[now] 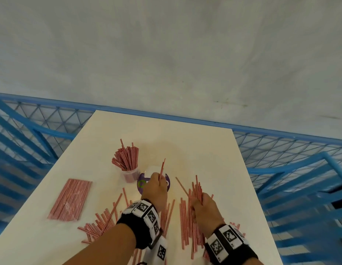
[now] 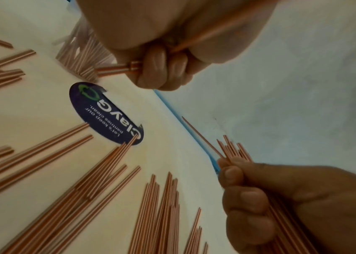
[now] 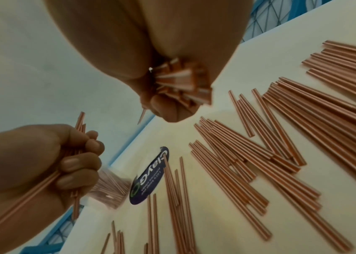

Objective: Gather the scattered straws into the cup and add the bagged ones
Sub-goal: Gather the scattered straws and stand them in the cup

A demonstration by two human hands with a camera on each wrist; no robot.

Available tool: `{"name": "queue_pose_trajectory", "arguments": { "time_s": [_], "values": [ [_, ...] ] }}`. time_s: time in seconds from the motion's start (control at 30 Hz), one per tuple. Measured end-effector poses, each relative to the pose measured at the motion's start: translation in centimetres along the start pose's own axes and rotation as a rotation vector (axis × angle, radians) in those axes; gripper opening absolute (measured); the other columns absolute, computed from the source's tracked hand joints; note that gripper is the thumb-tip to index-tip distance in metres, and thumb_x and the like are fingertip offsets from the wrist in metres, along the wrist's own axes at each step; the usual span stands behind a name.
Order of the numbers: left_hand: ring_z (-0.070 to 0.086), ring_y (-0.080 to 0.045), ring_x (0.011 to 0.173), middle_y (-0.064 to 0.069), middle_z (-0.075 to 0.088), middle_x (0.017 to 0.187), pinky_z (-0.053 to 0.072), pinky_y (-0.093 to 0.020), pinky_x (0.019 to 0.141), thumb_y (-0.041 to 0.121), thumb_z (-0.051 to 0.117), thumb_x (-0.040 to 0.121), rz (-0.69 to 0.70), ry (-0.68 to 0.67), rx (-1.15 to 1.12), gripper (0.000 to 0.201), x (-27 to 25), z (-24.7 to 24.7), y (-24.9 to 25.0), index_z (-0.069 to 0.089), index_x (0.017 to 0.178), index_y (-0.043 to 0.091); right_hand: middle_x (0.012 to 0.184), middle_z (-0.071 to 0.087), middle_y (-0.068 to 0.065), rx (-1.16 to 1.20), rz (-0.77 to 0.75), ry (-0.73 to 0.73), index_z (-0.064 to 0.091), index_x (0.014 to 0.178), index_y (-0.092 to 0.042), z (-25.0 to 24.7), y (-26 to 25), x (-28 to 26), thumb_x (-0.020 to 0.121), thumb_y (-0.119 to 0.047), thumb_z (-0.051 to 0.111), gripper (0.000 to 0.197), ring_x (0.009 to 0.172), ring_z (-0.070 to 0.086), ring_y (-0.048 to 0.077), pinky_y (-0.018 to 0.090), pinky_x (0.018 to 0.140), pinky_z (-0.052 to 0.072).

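A clear plastic cup [image 1: 130, 175] stands at mid-table, packed with red-and-white striped straws [image 1: 126, 158]. Just right of the cup, my left hand [image 1: 156, 185] grips a few straws [image 1: 162, 167] that point up and away from me. Its curled fingers [image 2: 162, 72] close round them. My right hand [image 1: 202, 205] holds a thicker bundle of straws [image 1: 196, 188] upright above the table; the cut ends [image 3: 183, 82] stick out of the fist. Loose straws [image 1: 185, 226] lie scattered near the front edge. The flat bag of straws [image 1: 70, 199] lies on the left.
A purple round sticker [image 1: 141, 185] is on the white table [image 1: 195, 150] under my left hand. More loose straws [image 1: 101, 224] fan out at the front left. Blue mesh railing [image 1: 280, 150] surrounds the table, with grey floor beyond.
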State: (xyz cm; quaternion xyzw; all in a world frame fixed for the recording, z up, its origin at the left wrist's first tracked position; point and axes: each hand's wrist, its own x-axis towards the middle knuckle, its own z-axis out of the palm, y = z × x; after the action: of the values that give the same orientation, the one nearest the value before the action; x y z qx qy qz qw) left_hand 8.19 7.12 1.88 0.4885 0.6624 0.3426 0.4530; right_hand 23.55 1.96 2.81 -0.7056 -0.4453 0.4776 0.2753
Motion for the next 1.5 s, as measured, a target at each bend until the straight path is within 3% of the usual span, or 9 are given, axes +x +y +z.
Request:
{"name": "queue_pose_trajectory", "arguments": {
  "time_s": [0.2, 0.33, 0.57, 0.73, 0.87, 1.1, 1.17, 1.3, 1.5],
  "values": [
    [0.042, -0.016, 0.048, -0.008, 0.052, 0.079, 0.039, -0.022, 0.044, -0.005, 0.027, 0.097, -0.102, 0.010, -0.389, 0.024, -1.0, -2.2, 1.7, 0.044, 0.086, 0.008, 0.066, 0.056, 0.003, 0.069, -0.034, -0.087, 0.056, 0.095, -0.007, 0.7, -2.0, -2.5, 0.099, -0.016, 0.043, 0.017, 0.054, 0.049, 0.011, 0.023, 0.052, 0.045],
    [0.046, -0.017, 0.053, -0.010, 0.055, 0.089, 0.045, -0.026, 0.047, 0.000, 0.028, 0.100, -0.129, -0.033, -0.470, 0.022, -1.9, -3.1, 2.3, 0.047, 0.092, 0.009, 0.063, 0.052, 0.004, 0.105, -0.006, -0.113, 0.053, 0.097, -0.001, 0.9, -2.6, -3.0, 0.098, -0.010, 0.041, 0.015, 0.050, 0.045, 0.011, 0.021, 0.046, 0.041],
    [0.035, -0.015, 0.048, -0.006, 0.043, 0.063, 0.028, -0.021, 0.046, 0.004, 0.033, 0.099, -0.159, -0.040, -0.536, 0.018, -1.4, -3.6, 2.6, 0.049, 0.092, 0.010, 0.059, 0.039, -0.002, 0.188, 0.044, -0.129, 0.051, 0.099, -0.003, 1.9, -3.7, -3.4, 0.099, -0.012, 0.032, 0.021, 0.043, 0.029, 0.009, 0.023, 0.041, 0.024],
    [0.040, -0.015, 0.052, -0.001, 0.044, 0.062, 0.035, -0.021, 0.051, 0.049, 0.039, 0.096, -0.147, -0.075, -0.228, 0.045, -2.2, -3.6, 2.8, 0.059, 0.103, 0.009, 0.057, 0.038, 0.001, 0.111, -0.086, -0.086, 0.047, 0.081, -0.006, 2.2, -4.7, -3.8, 0.098, -0.029, 0.046, 0.028, 0.042, 0.031, 0.011, 0.023, 0.039, 0.030],
    [0.035, -0.011, 0.045, 0.008, 0.037, 0.049, 0.035, -0.025, 0.053, 0.076, 0.051, 0.070, -0.056, -0.181, -0.186, 0.063, -3.3, -3.2, 3.3, 0.055, 0.077, 0.013, 0.056, 0.045, -0.002, -0.141, -0.217, 0.009, 0.050, 0.069, -0.015, 2.4, -5.4, -3.7, 0.091, -0.035, 0.058, 0.031, 0.047, 0.038, 0.011, 0.023, 0.048, 0.039],
    [0.058, -0.011, 0.063, 0.007, 0.063, 0.064, 0.048, -0.029, 0.066, 0.042, 0.077, 0.072, 0.095, -0.235, -0.190, 0.029, -3.3, -3.3, 4.0, 0.069, 0.077, 0.014, 0.067, 0.048, -0.008, -0.498, -0.256, -0.014, 0.045, 0.070, -0.021, 2.4, -6.3, -4.0, 0.087, -0.021, 0.061, 0.024, 0.054, 0.042, 0.004, 0.015, 0.051, 0.038],
    [0.053, -0.012, 0.058, 0.004, 0.060, 0.062, 0.048, -0.031, 0.062, 0.039, 0.072, 0.077, 0.125, -0.211, -0.136, 0.031, -3.4, -3.3, 4.1, 0.069, 0.078, 0.009, 0.080, 0.056, -0.010, -0.511, -0.265, -0.021, 0.055, 0.089, -0.022, 2.3, -6.8, -4.2, 0.087, -0.019, 0.062, 0.007, 0.063, 0.051, 0.003, 0.014, 0.056, 0.043],
    [0.053, -0.015, 0.065, -0.005, 0.058, 0.069, 0.043, -0.026, 0.064, 0.030, 0.063, 0.086, 0.197, -0.218, -0.129, 0.022, -3.5, -3.2, 4.6, 0.062, 0.075, 0.011, 0.086, 0.056, -0.011, -0.447, -0.210, -0.023, 0.044, 0.131, -0.021, 2.5, -7.1, -4.1, 0.083, -0.014, 0.066, 0.054, 0.062, 0.055, 0.003, 0.011, 0.048, 0.044],
    [0.048, -0.009, 0.056, 0.005, 0.057, 0.062, 0.040, -0.024, 0.060, 0.035, 0.070, 0.081, 0.234, -0.283, -0.160, 0.024, -3.7, -2.9, 4.6, 0.055, 0.071, 0.019, 0.077, 0.049, -0.012, -0.497, -0.220, -0.029, 0.049, 0.120, -0.012, 2.0, -7.4, -3.4, 0.079, -0.004, 0.060, 0.043, 0.056, 0.051, 0.003, 0.010, 0.042, 0.039]
  ]
}}
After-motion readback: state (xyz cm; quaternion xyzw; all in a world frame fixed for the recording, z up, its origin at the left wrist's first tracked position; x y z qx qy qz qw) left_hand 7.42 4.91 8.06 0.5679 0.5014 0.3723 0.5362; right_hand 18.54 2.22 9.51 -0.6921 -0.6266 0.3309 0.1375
